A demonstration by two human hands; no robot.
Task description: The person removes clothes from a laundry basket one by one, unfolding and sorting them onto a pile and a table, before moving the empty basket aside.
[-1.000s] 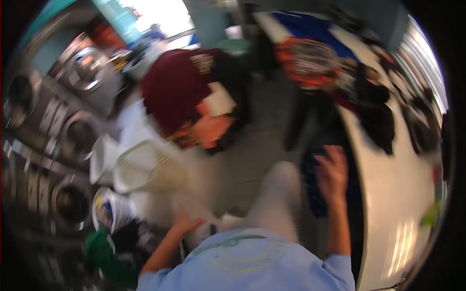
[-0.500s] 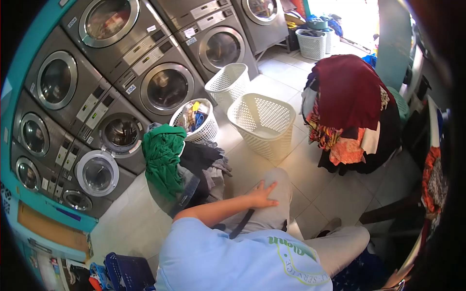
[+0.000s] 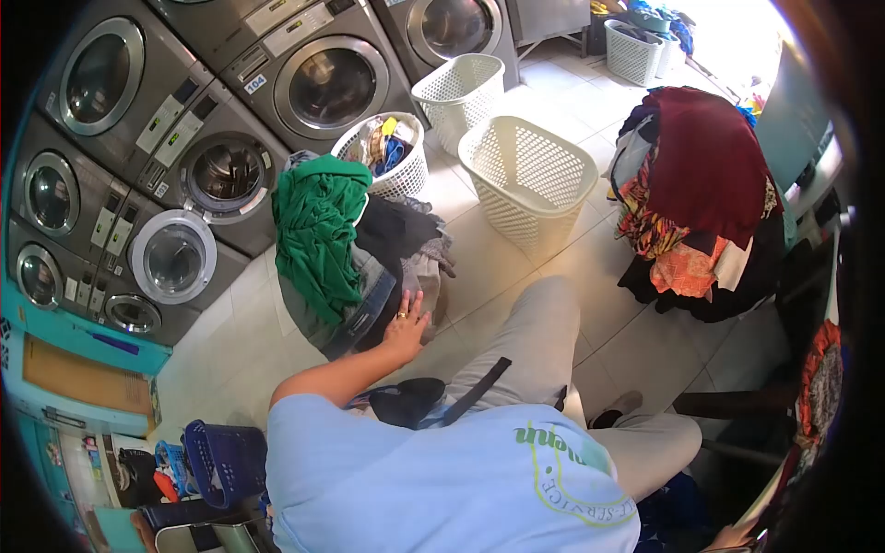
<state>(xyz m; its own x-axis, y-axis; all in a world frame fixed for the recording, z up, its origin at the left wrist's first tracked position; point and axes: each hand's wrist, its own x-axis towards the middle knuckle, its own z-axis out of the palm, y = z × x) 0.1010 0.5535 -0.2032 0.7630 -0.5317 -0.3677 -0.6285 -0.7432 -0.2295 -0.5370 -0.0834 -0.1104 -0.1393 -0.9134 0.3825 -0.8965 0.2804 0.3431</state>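
Note:
My left hand (image 3: 406,330), a ring on one finger, is held out with its fingers apart, its fingertips overlapping the lower edge of a heap of clothes. In that heap are a bunched green garment (image 3: 320,238), a black cloth (image 3: 392,235) and greyish denim (image 3: 372,309) with a thick waistband. Only a sliver of my right hand (image 3: 733,536) shows at the bottom right, beside the pale edge of a board; its fingers are mostly hidden. Close to my left forearm, a black strap (image 3: 477,392) lies over my grey trousers (image 3: 539,323).
Ahead stands a cream basket (image 3: 525,184), with a white basket (image 3: 461,101) behind it and a filled laundry basket (image 3: 383,161) to its left. A large clothes pile topped with maroon cloth (image 3: 714,166) is on the right. Stacked machines (image 3: 332,88) line the left; one round door (image 3: 172,256) hangs open.
My left hand has moved off my knee, leftward and up to the heap with the green garment. The view has shifted, so baskets and machines appear higher in the picture.

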